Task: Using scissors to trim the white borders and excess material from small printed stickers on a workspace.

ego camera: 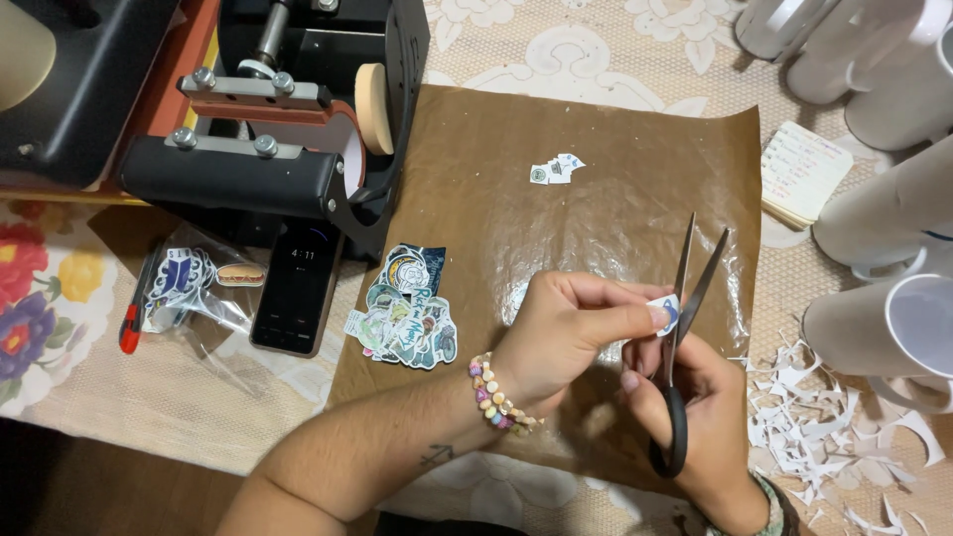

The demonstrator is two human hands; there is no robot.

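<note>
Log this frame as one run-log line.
left hand: holds paper cutout | right hand: scissors, blades open at cutout | scraps right | stickers left

left hand (561,333): fingers pinched, forearm crossing in | right hand (700,417): fingers curled in a grip, thumb up

A phone (296,288) lies beside a black mug press (258,129).

A small white-and-blue paper cutout (667,314) is pinched upright between the open blades of black-handled scissors (683,347), which are held pointing away above brown paper.
</note>
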